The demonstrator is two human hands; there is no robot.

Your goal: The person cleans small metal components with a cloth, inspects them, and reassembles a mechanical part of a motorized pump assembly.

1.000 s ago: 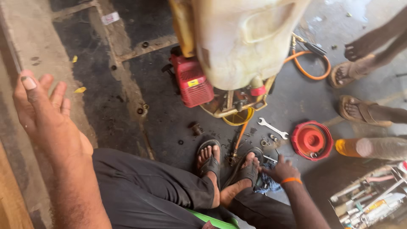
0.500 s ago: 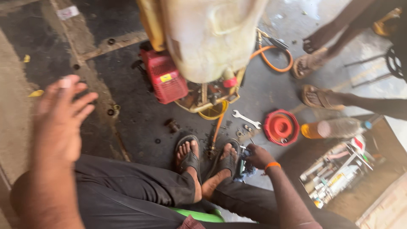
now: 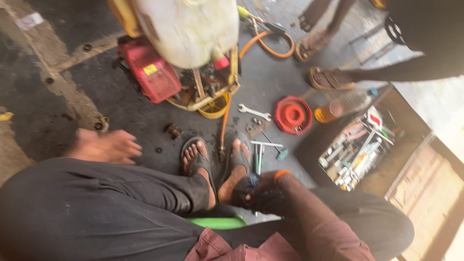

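Here we are looking down at our own legs and feet, and a lot of it is hard to see. Our left hand (image 3: 104, 146) is blurring, so we are seeing the fingers spread a little over the knee, but we cannot tell if they are touching anything. Our right hand (image 3: 263, 193) is resting low by our right foot (image 3: 237, 176), and the fingers are curling around something dark and small; we cannot tell what it is, because it is blending in with the dark trousers. An orange band (image 3: 282, 174) is sitting on that wrist. The big white tank (image 3: 191, 29) is getting cut off at the top edge, and it is hiding most of the machine under it. We are seeing a red engine part (image 3: 150, 75) on its left side and a yellow frame (image 3: 212, 99) below. An orange hose (image 3: 270, 41) is looping behind it. Just past our toes, a silver spanner (image 3: 254, 113) is lying flat on the dark floor, beside a round red cap (image 3: 293, 115). A thin T-shaped tool (image 3: 263, 147) is lying near our right foot. An open tool box (image 3: 360, 150) is sitting on the right, and the things in it are too small to tell apart. Another person's feet in sandals (image 3: 328, 77) are standing at the top right, with the rest of that person cut off.
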